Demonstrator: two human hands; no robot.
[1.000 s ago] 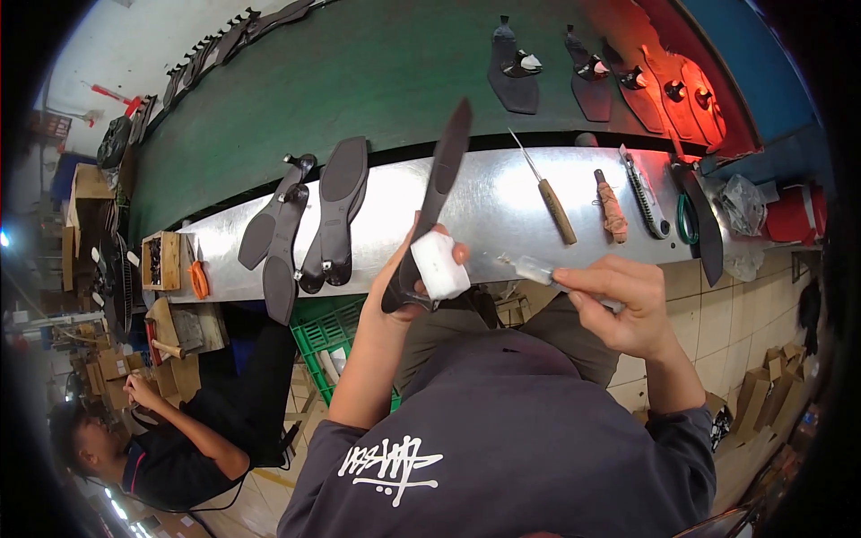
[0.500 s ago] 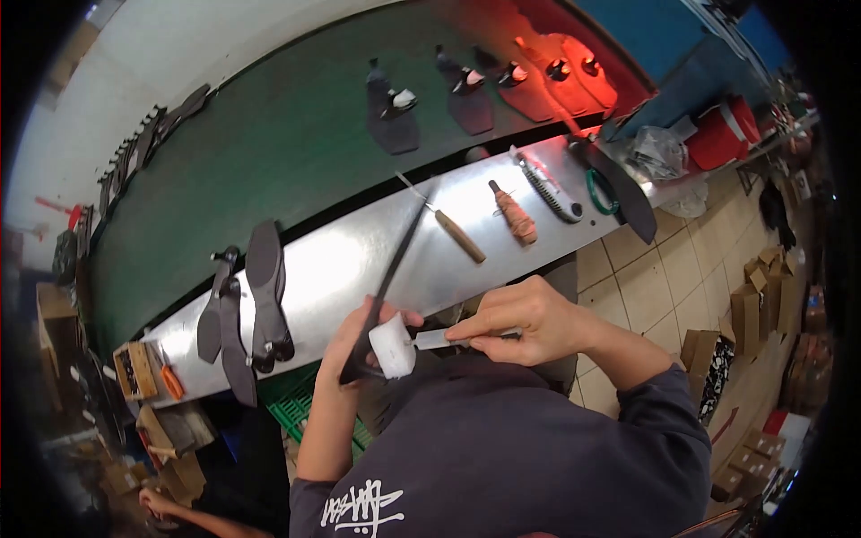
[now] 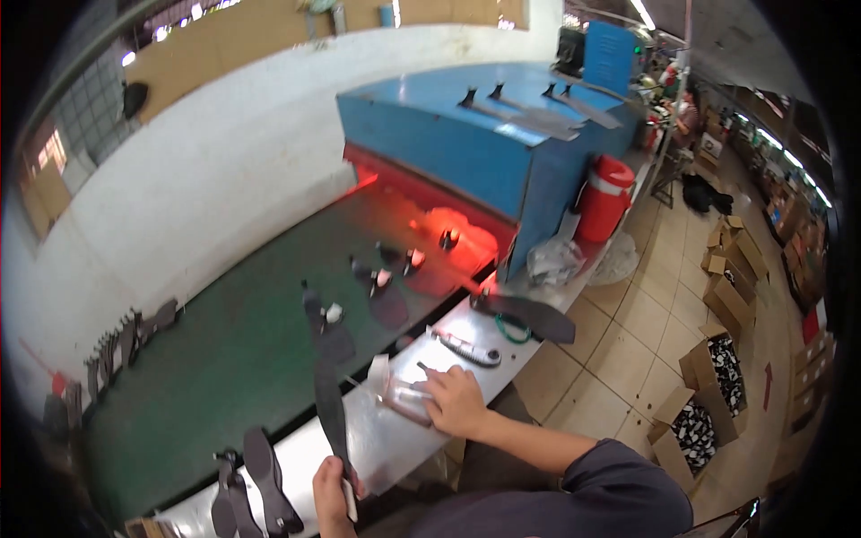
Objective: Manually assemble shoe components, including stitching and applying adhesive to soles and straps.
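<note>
My left hand (image 3: 332, 493), low in the head view, is wrapped round the lower end of a long dark shoe sole (image 3: 330, 408), which stands nearly upright. A pale strip shows beside the fingers. My right hand (image 3: 457, 403) is over the metal ledge (image 3: 381, 453), fingers curled round the silver handle of a tool with a white block (image 3: 378, 372) on its end; the handle is smeared by motion. Under that tool a wooden-handled hook (image 3: 405, 411) lies partly hidden. The dark tip of the orange-wrapped tool (image 3: 423, 366) shows by my fingers, the rest covered by the hand.
A green belt (image 3: 206, 386) carries several dark soles into a red-lit blue oven (image 3: 430, 134). On the ledge lie a black-and-white brush (image 3: 466, 348), a green ring (image 3: 513, 330) and dark soles (image 3: 269, 475). A red cooler (image 3: 603, 202) and open cartons (image 3: 691, 435) are at right.
My head view has swung up and right. The right hand, with the white-block tool, has moved away from the sole to the ledge. The sole in my left hand now points upward.
</note>
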